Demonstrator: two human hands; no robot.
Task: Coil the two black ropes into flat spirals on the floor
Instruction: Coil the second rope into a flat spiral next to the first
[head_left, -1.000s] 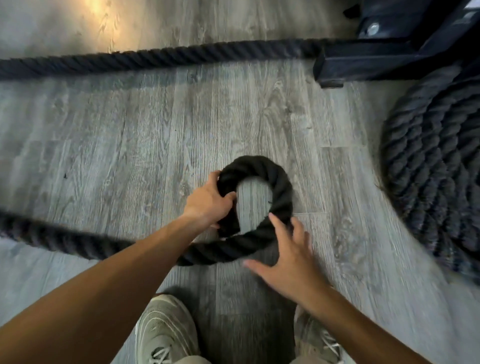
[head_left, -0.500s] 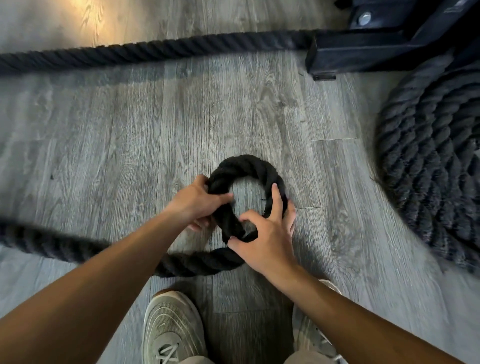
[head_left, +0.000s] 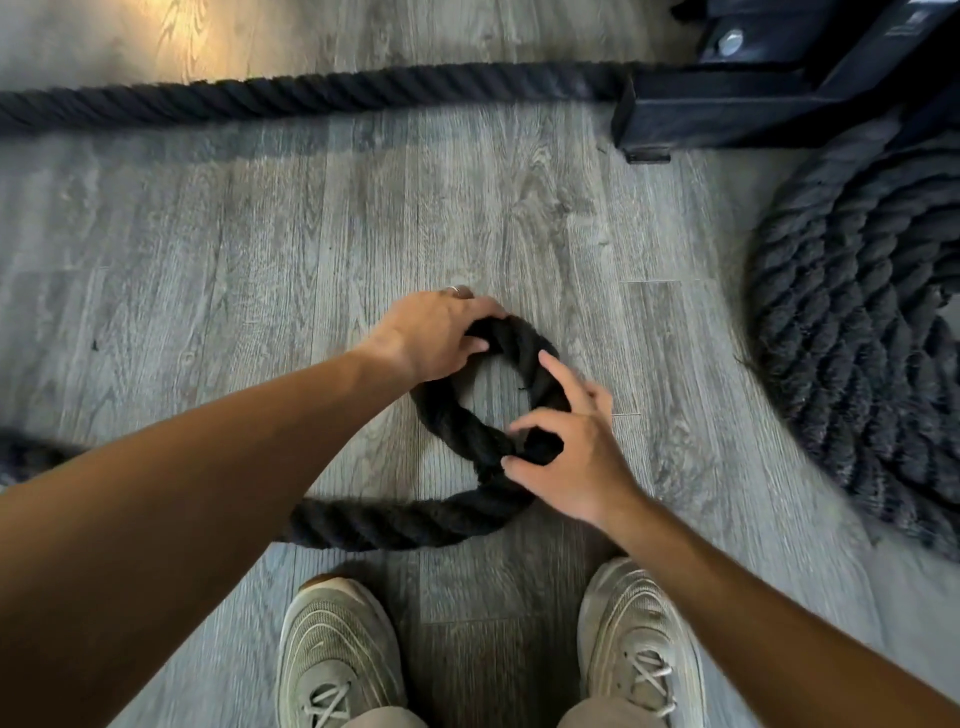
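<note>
Fingers (head_left: 563, 376) of the right hand (head_left: 576, 462) are pinching the thick black twisted rope's (head_left: 441, 421) end at frame centre, while the left hand (head_left: 436, 332) is gripping the loop's top on the grey wood-plank floor (head_left: 260, 260). If released, the stiff loop is likely being sprung open.

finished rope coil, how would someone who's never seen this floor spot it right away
Start at the black metal frame base at the top right of the grey wood floor. Just below it, at the right edge, lies the finished rope coil. Unlike the small loop between the hands, it is wide, many turns across, and nobody is touching it.
</note>
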